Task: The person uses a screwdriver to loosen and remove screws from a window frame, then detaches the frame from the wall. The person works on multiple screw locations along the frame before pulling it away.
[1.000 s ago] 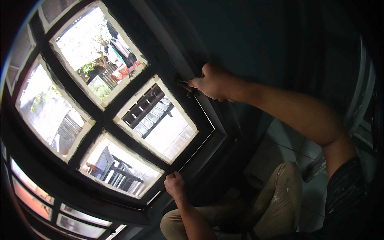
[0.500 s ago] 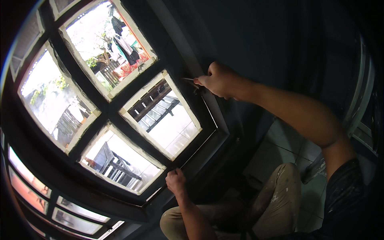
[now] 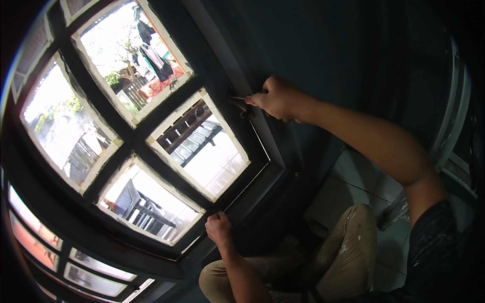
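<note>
The right hand (image 3: pixel 281 101) is closed around a thin tool (image 3: pixel 237 97), whose far end points at the side edge of the window sash (image 3: pixel 134 136). The grip is close to this end, I think because a short reach gives finer control. The forearm comes from the side, perhaps so that it does not cover the place being worked. Just below the tool, at the same edge of the sash, is a small metal latch (image 3: pixel 244 114).

The left hand (image 3: pixel 219 228) is at the lower edge of the sash, with the fingers curled; whether they are clamped on this edge or only rest there, I cannot tell. A slit of light (image 3: pixel 261 141) shows along the side edge, so the sash is probably not fully closed, and this hand may be steadying it.

Inside the sash, pale strips (image 3: pixel 226 126) border the glass, probably as protection from paint. Below the sash, on the person's side, are the folded legs in spotted trousers (image 3: pixel 348 242); sitting low seems to suit this height. Beyond the glass stands a bench (image 3: pixel 196 136).
</note>
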Motion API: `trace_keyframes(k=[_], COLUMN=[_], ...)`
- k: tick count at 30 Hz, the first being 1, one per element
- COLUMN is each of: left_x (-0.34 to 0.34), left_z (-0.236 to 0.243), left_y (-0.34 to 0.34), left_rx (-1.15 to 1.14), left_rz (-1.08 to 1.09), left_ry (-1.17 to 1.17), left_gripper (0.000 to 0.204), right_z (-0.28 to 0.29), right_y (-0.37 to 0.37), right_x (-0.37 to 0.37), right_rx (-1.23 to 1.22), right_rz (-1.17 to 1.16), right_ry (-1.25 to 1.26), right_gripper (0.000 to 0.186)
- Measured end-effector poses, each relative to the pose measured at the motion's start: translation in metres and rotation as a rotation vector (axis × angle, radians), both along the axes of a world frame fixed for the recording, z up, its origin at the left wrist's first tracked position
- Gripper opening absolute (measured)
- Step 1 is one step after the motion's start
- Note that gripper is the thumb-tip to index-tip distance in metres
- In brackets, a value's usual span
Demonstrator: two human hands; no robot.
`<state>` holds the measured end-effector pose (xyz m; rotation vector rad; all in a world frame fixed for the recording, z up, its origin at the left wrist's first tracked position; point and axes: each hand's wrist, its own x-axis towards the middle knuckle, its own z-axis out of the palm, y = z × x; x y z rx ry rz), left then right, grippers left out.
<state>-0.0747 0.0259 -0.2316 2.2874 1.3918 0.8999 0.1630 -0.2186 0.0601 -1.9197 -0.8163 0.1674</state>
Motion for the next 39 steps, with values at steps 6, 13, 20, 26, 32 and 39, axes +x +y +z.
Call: trace_keyframes(k=[6, 13, 20, 26, 32, 39], left_x=[-0.002, 0.001, 0.001, -0.001, -0.001, -0.002], left_z=[0.000, -0.003, -0.007, -0.007, -0.008, -0.009], left_y=[0.001, 0.004, 0.010, 0.008, 0.006, 0.014], left_rx=[-0.003, 0.039, 0.069, 0.072, 0.076, 0.046], left_rz=[0.029, 0.035, 0.022, 0.010, 0.021, 0.018], left_ry=[0.042, 0.063, 0.074, 0.068, 0.067, 0.077], left_gripper=[0.042, 0.043, 0.042, 0.042, 0.042, 0.044], right_z=[-0.006, -0.027, -0.027, -0.016, -0.039, -0.026], right_y=[0.001, 0.005, -0.007, -0.004, 0.005, 0.000], right_x=[0.013, 0.034, 0.039, 0.032, 0.034, 0.024], right_rx=[0.096, -0.009, -0.004, -0.197, -0.159, -0.167], right_rz=[0.021, -0.049, -0.108, -0.095, -0.243, -0.026], right_ry=[0.109, -0.990, -0.921, -0.636, -1.607, -1.006], right_gripper=[0.038, 0.025, 0.038, 0.040, 0.028, 0.028])
